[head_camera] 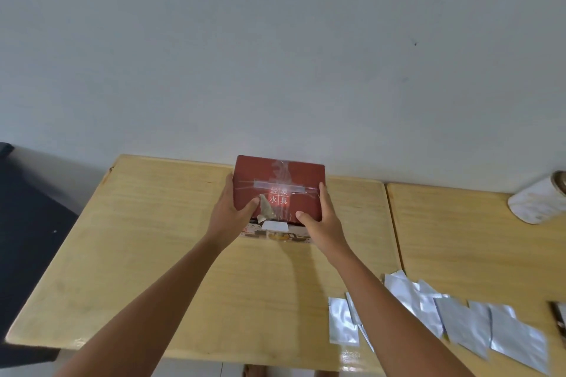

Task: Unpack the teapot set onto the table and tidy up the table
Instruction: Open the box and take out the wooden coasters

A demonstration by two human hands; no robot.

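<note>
Box (278, 190): red, taped shut, at the bench (147, 242) far edge by the wall.
Left hand (228, 213): fingers clasp its left side.
Right hand (321, 220): fingers clasp its right side.
Advice: draw it nearer, keep it level, then lift the torn tape at its front edge.

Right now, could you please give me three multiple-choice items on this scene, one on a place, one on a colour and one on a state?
1. Where do the silver foil packets lie?
A. On top of the box
B. On the table, near edge, to the person's right
C. On the floor

2. What colour is the box?
A. Red
B. Blue
C. Green

3. What state is the box in?
A. Open and emptied
B. Crushed flat
C. Closed, with clear tape across its top

Answers:
1. B, the packets spread over the wood beside the right forearm.
2. A, its top is dark red with pale characters.
3. C, tape crosses the lid, and the left hand and right hand hold its sides.
</note>
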